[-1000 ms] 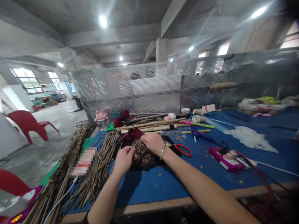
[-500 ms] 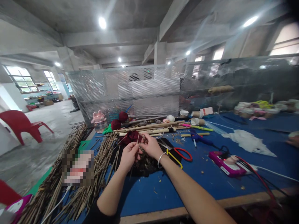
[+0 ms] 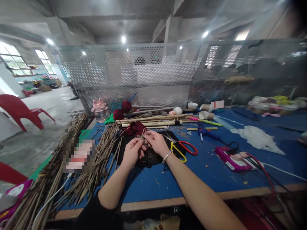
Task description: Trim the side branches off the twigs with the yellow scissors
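Note:
My left hand (image 3: 132, 151) and my right hand (image 3: 157, 143) meet over a black cloth or bag (image 3: 145, 162) on the blue table. Between the fingertips of both hands is a small brownish piece of twigs (image 3: 143, 138), partly hidden by the fingers. Its exact make is too small to tell. Dark red yarn (image 3: 135, 128) lies just beyond the hands. To the right of my right hand lie scissors (image 3: 182, 147) with one red and one yellow handle, blades apart. My right wrist wears a silver bangle.
Bundles of thin sticks (image 3: 98, 167) cover the left side. Behind are dark red balls (image 3: 126, 106), bamboo sticks (image 3: 153, 120) and paper cups (image 3: 205, 115). To the right lie a blue glue gun (image 3: 208, 133), a purple power strip (image 3: 231, 159) and white plastic (image 3: 259, 139). A perforated metal screen (image 3: 96, 75) stands behind.
The view has tilted down, so the table's front edge shows more. Both hands stay together at the twig piece, with a slight shift of the fingers.

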`<state>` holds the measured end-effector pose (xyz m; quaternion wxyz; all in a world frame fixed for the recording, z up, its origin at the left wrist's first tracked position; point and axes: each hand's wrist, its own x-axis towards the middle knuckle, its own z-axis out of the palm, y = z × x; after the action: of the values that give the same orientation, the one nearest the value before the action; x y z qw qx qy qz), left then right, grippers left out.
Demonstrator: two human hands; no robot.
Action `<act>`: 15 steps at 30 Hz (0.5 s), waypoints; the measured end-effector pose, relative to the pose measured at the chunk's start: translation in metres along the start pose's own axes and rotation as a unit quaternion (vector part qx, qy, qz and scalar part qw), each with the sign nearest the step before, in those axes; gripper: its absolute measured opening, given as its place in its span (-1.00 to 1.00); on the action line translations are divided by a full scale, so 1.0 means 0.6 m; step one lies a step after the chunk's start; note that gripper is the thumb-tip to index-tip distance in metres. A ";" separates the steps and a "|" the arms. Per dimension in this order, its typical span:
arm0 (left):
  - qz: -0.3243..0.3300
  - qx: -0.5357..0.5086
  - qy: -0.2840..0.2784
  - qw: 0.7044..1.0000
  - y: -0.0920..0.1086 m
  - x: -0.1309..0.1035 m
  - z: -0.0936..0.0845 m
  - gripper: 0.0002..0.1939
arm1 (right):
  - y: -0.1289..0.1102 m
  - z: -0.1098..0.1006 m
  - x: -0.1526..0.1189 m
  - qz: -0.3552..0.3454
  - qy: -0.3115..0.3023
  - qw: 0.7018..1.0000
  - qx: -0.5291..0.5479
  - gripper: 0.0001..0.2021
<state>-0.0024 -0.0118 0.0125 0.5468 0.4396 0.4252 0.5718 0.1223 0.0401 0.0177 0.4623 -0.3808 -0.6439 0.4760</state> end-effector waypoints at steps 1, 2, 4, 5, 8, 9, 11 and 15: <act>0.001 0.000 -0.001 1.000 -0.002 0.000 0.000 -0.68 | 0.002 0.001 0.001 0.018 -0.007 1.000 0.010 -0.77; 0.001 0.002 -0.004 1.000 -0.003 0.000 0.001 -0.68 | 0.004 0.001 0.001 0.032 -0.009 0.999 0.009 -0.78; -0.004 0.011 -0.012 1.000 -0.003 -0.001 0.003 -0.67 | 0.007 0.002 0.000 0.032 0.001 0.999 -0.037 -0.84; -0.005 0.017 -0.015 1.000 -0.003 -0.001 0.004 -0.66 | 0.008 0.002 -0.001 0.019 0.011 0.997 -0.079 -0.87; 0.002 0.031 -0.014 0.999 -0.001 -0.002 0.005 -0.66 | 0.009 0.002 -0.005 -0.033 0.032 0.980 -0.196 -0.93; 0.006 0.033 -0.010 0.999 0.000 -0.002 0.005 -0.65 | 0.010 0.002 -0.006 -0.047 0.033 0.975 -0.215 -0.92; 0.009 0.036 0.000 0.999 0.001 -0.002 0.004 -0.64 | 0.012 0.003 -0.007 -0.061 0.036 0.974 -0.217 -0.88; 0.008 0.047 0.018 0.999 0.002 -0.002 0.003 -0.64 | 0.015 0.002 -0.005 -0.057 0.061 0.980 -0.178 -0.63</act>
<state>-0.0008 -0.0130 0.0143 0.5132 0.4580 0.4576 0.5634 0.1228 0.0391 0.0082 0.4521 -0.4480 -0.7096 0.3021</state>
